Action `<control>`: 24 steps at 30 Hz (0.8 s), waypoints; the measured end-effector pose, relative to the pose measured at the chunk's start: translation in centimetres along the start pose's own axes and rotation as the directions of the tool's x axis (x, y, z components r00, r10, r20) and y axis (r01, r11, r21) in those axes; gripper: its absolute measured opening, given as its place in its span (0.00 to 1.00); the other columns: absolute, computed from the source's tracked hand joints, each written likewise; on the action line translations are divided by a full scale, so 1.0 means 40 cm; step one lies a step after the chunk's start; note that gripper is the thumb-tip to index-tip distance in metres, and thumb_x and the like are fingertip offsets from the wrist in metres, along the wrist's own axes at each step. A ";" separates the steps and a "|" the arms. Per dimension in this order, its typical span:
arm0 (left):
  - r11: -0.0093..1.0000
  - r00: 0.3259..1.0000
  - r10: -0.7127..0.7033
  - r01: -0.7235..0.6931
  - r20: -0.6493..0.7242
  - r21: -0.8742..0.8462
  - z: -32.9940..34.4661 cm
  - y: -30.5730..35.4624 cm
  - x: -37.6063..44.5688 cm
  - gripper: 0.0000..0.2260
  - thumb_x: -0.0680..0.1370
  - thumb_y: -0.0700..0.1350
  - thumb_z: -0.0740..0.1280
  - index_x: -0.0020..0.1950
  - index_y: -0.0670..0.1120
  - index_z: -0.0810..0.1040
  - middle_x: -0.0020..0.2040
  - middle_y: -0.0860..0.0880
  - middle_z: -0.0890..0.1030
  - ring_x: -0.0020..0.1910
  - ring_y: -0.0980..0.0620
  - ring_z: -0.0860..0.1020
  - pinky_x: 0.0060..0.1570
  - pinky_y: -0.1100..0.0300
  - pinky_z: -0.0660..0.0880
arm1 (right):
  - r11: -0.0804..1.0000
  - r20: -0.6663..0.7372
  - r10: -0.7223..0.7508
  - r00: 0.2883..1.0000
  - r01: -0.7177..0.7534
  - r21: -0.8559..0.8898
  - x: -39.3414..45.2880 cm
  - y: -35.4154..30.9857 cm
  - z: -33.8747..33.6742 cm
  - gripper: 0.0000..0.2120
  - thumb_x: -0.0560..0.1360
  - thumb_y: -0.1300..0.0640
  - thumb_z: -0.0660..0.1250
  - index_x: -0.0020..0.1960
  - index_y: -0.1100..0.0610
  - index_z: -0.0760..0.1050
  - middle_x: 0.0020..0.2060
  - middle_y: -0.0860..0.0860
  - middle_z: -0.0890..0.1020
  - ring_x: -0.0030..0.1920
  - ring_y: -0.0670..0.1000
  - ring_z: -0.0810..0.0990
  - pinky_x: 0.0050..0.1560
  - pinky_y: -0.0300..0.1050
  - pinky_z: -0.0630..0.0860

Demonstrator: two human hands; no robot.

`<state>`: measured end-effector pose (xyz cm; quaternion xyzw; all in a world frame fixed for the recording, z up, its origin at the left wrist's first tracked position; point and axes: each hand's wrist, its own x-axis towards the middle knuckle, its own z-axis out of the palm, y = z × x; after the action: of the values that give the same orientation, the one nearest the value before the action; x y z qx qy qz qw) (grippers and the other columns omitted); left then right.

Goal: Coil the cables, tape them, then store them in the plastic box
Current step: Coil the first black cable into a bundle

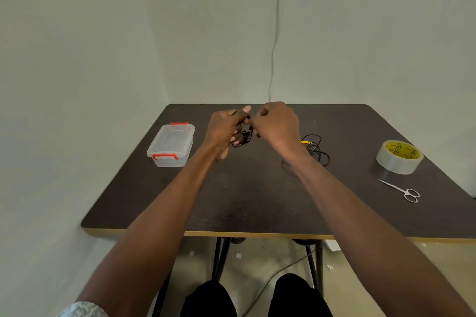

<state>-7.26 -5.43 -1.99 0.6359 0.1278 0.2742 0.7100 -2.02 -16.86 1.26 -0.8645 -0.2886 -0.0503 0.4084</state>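
Above the middle of the dark table, my left hand (224, 129) grips a small coil of black cable (244, 138), its loops hanging below my fingers. My right hand (277, 125) is curled beside it and pinches the same cable near the top of the coil. A second black cable (317, 150) with a yellow tag lies loose on the table, partly hidden behind my right wrist. The clear plastic box (172, 145) with red latches stands shut at the left. A roll of clear tape (399, 157) with a yellow core sits at the right.
Small silver scissors (401, 190) lie near the right edge, in front of the tape. The table (257, 201) stands in a corner between two pale walls. A thin cord runs down the back wall. My knees and the table legs show below the front edge.
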 end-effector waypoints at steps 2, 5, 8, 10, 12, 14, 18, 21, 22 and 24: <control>0.999 1.000 -0.010 0.010 -0.005 -0.050 -0.001 -0.003 -0.001 0.17 0.78 0.49 0.69 0.34 0.40 0.75 0.21 0.49 0.61 0.18 0.54 0.57 0.24 0.61 0.57 | 0.914 0.069 0.167 0.984 -0.180 0.363 0.007 -0.007 -0.013 0.08 0.68 0.61 0.64 0.30 0.59 0.74 0.24 0.52 0.79 0.27 0.53 0.74 0.31 0.41 0.69; 0.998 1.000 -0.001 0.001 -0.003 -0.061 0.002 -0.010 -0.006 0.16 0.78 0.49 0.68 0.37 0.38 0.75 0.21 0.49 0.63 0.18 0.54 0.59 0.23 0.61 0.60 | 0.649 0.331 0.322 0.887 -0.462 0.605 0.016 -0.005 -0.025 0.07 0.71 0.67 0.63 0.36 0.60 0.75 0.28 0.54 0.78 0.27 0.49 0.72 0.28 0.39 0.66; 0.999 0.999 0.018 -0.019 -0.038 -0.039 -0.001 -0.017 -0.008 0.15 0.79 0.48 0.67 0.38 0.38 0.75 0.21 0.48 0.63 0.18 0.54 0.60 0.23 0.60 0.62 | 0.640 0.446 0.298 0.844 -0.523 0.563 0.023 0.010 -0.027 0.06 0.73 0.66 0.65 0.40 0.59 0.77 0.32 0.53 0.80 0.30 0.47 0.74 0.31 0.38 0.66; 0.999 0.999 0.024 -0.025 -0.044 -0.027 -0.003 -0.023 -0.008 0.16 0.78 0.48 0.69 0.37 0.38 0.75 0.21 0.48 0.63 0.19 0.53 0.61 0.24 0.59 0.62 | 0.666 0.412 0.315 0.855 -0.508 0.546 0.024 0.010 -0.027 0.04 0.71 0.64 0.66 0.39 0.58 0.77 0.32 0.52 0.80 0.31 0.48 0.74 0.31 0.39 0.65; 1.000 0.998 0.020 -0.021 -0.052 -0.010 -0.002 -0.027 -0.007 0.16 0.77 0.49 0.70 0.35 0.39 0.76 0.21 0.48 0.64 0.19 0.53 0.60 0.24 0.59 0.61 | 0.723 0.332 0.314 0.890 -0.450 0.525 0.025 0.004 -0.027 0.03 0.69 0.64 0.65 0.37 0.59 0.76 0.33 0.53 0.78 0.33 0.50 0.70 0.33 0.41 0.64; 1.000 0.997 0.021 -0.019 -0.071 0.023 0.003 -0.024 -0.006 0.16 0.77 0.50 0.70 0.35 0.39 0.76 0.22 0.48 0.63 0.20 0.53 0.60 0.25 0.59 0.60 | 0.768 0.302 0.283 0.910 -0.404 0.498 0.025 -0.004 -0.033 0.04 0.69 0.64 0.64 0.36 0.60 0.75 0.35 0.55 0.78 0.35 0.51 0.69 0.33 0.41 0.64; 1.000 0.998 0.007 -0.005 -0.066 0.027 0.002 -0.016 -0.010 0.16 0.78 0.50 0.68 0.37 0.40 0.75 0.23 0.49 0.63 0.21 0.54 0.60 0.25 0.60 0.61 | 0.693 0.416 0.262 0.871 -0.470 0.547 0.027 0.005 -0.035 0.06 0.69 0.66 0.61 0.35 0.59 0.73 0.29 0.55 0.75 0.26 0.48 0.68 0.26 0.36 0.64; 0.998 0.999 -0.036 0.035 -0.015 -0.048 -0.002 -0.006 -0.007 0.16 0.79 0.49 0.67 0.37 0.40 0.75 0.22 0.50 0.62 0.20 0.54 0.59 0.25 0.60 0.61 | 0.713 0.478 0.242 0.845 -0.489 0.503 0.037 0.024 -0.029 0.07 0.71 0.63 0.63 0.35 0.57 0.73 0.28 0.52 0.75 0.27 0.48 0.66 0.29 0.38 0.63; 0.996 0.999 -0.045 0.045 -0.003 -0.079 -0.005 -0.002 -0.004 0.15 0.79 0.49 0.67 0.37 0.40 0.75 0.22 0.51 0.62 0.20 0.54 0.59 0.24 0.60 0.61 | 0.736 0.485 0.221 0.846 -0.471 0.487 0.037 0.032 -0.030 0.06 0.72 0.63 0.65 0.37 0.57 0.75 0.29 0.52 0.76 0.28 0.47 0.67 0.30 0.39 0.64; 0.988 0.998 -0.068 0.069 0.012 -0.135 -0.014 0.003 0.000 0.14 0.78 0.49 0.68 0.37 0.41 0.75 0.22 0.51 0.63 0.20 0.55 0.60 0.23 0.61 0.62 | 0.791 0.470 0.142 0.871 -0.385 0.475 0.035 0.045 -0.032 0.03 0.73 0.63 0.68 0.42 0.57 0.78 0.35 0.52 0.80 0.32 0.47 0.72 0.34 0.39 0.67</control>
<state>-7.57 -4.96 -1.96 0.5826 0.1280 0.2553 0.7610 0.30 -18.06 1.36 -0.7312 -0.2433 0.2768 0.5740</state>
